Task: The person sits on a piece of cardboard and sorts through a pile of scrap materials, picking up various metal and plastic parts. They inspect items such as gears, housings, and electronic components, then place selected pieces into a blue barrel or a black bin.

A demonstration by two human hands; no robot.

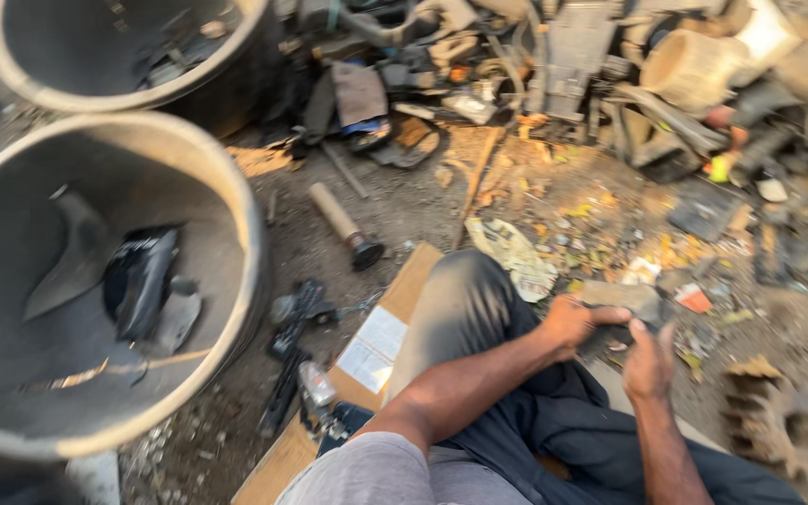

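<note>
Both hands meet over the person's right knee: the left hand (pixel 568 324) is clenched on the near end of a flat grey piece (pixel 621 297), and the right hand (pixel 649 360) closes on it from below. That piece runs left to right, just above the right hand, level with the left. Motion blur hides what it is and how the right fingers sit. Farther left, a wooden-handled hammer (pixel 346 225) lies on the dirt ground (pixel 404 201) beside a large drum (pixel 236 201); scrap (pixel 572 56) piles beyond.
</note>
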